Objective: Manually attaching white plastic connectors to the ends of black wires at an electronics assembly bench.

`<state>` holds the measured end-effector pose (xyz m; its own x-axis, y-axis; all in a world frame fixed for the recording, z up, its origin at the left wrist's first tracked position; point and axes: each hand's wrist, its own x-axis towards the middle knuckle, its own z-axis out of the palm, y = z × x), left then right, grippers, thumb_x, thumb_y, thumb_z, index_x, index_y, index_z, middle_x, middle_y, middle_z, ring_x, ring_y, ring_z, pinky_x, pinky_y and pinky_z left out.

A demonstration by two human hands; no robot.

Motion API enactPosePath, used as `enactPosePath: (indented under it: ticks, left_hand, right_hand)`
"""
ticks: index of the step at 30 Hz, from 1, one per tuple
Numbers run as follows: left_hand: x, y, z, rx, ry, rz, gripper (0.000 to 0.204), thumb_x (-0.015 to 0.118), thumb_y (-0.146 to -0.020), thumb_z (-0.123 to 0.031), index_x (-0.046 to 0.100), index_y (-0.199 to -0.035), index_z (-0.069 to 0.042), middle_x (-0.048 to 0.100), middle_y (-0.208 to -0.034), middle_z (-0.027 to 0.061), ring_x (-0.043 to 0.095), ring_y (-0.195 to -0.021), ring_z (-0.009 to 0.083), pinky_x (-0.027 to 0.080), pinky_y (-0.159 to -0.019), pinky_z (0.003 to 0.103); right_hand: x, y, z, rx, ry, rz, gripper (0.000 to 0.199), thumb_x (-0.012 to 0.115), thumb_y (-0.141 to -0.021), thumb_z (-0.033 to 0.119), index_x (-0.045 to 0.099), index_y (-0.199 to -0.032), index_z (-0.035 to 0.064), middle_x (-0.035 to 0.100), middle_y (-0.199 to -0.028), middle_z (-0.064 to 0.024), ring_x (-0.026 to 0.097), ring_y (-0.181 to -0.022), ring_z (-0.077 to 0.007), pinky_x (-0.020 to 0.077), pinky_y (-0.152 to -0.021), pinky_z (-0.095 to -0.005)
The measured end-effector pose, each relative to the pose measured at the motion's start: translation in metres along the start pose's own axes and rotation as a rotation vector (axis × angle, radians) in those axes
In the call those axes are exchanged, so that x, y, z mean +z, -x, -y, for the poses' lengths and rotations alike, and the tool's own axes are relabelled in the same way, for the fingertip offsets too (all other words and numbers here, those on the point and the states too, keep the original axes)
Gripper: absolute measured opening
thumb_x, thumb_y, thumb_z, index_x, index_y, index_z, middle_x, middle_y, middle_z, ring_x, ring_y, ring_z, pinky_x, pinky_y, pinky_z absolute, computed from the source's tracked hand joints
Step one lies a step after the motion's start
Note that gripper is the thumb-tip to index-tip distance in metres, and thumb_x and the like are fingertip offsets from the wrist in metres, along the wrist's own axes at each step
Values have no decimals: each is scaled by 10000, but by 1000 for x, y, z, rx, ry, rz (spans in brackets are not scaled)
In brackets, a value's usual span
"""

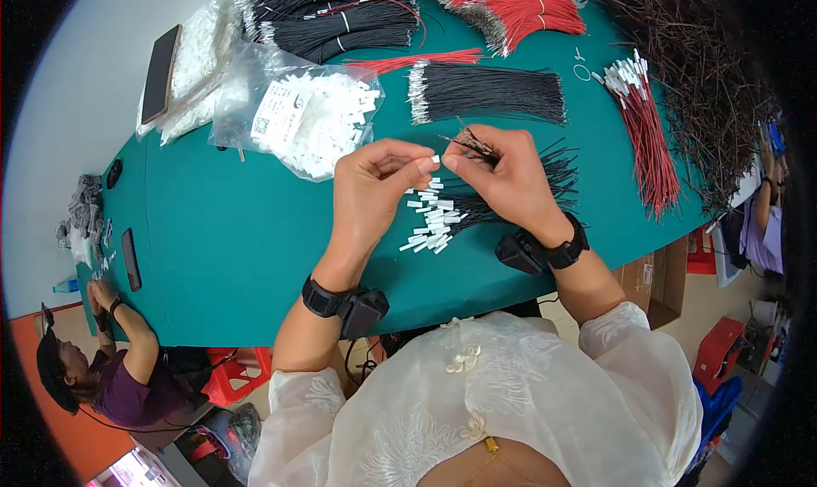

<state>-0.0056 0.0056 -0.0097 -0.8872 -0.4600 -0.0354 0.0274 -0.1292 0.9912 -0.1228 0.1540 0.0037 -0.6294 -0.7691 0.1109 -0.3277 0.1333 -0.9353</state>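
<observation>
Between pinched left fingers [410, 151] sits a white connector [436, 158], right fingers [471, 170] gripping black wires [482, 148].

Small white connector [437, 158] in left hand [372, 185], thin black wires [482, 150] in right hand [513, 176]

We have the widest passage on the left, where bare green table [230, 240] stretches from our left hand [373, 185] toward a dark flat device [130, 260]. Ahead, the clear bag of white connectors [332, 121] and the flat black wire bundle [498, 94] leave us just a narrow gap, while the white-tipped pile [436, 217] obstructs the space beneath our hands. Beyond our right hand [511, 172], we could pass as far as the red wire bundle [645, 142], beside the dark tangled heap [694, 87].
</observation>
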Motion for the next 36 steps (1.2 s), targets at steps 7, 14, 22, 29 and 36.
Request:
enactPosePath:
  ticks: [7, 14, 22, 29, 36]
  left_hand:
    - [-8, -4, 2, -69, 53, 31, 134, 683, -866, -34, 670, -984, 29, 703, -857, 100, 666, -768, 126, 535, -675, 244]
    - [-14, -8, 2, -130, -34, 40, 118, 684, -866, -65, 675, -955, 12, 696, -833, 82, 633, -718, 106, 493, -650, 222]
    - [-8, -2, 12, 186, -679, 164, 117, 704, -780, -55, 704, -896, -37, 648, -808, 84, 604, -680, 176, 487, -623, 303]
    - [-52, -24, 10, 368, -1087, -243, 135, 709, -751, -48, 706, -886, -54, 622, -894, 101, 579, -802, 268, 483, -677, 376]
    - [-54, -27, 13, 459, -1257, -264, 153, 708, -753, -45, 699, -906, -55, 615, -887, 84, 570, -867, 266, 485, -715, 385]
  right_hand:
    - [-5, -3, 5, -26, 61, 53, 102, 664, -853, 57, 614, -858, -32, 539, -651, -54, 429, -547, -107, 324, -502, -274]
    - [-22, -3, 2, -200, 690, -157, 145, 605, -819, -8, 554, -956, -11, 605, -841, -223, 560, -782, -445, 444, -635, -437]
    - [-22, -2, 2, -194, 599, -29, 170, 625, -821, 29, 541, -965, -4, 606, -840, -216, 580, -799, -425, 450, -649, -452]
    - [-8, -6, 1, -186, 517, 33, 167, 648, -841, 91, 552, -940, -4, 616, -827, -201, 579, -730, -404, 438, -611, -427]
    - [-5, -8, 2, -190, 307, 86, 177, 644, -884, 146, 584, -921, -16, 575, -723, -154, 494, -575, -288, 396, -542, -352]
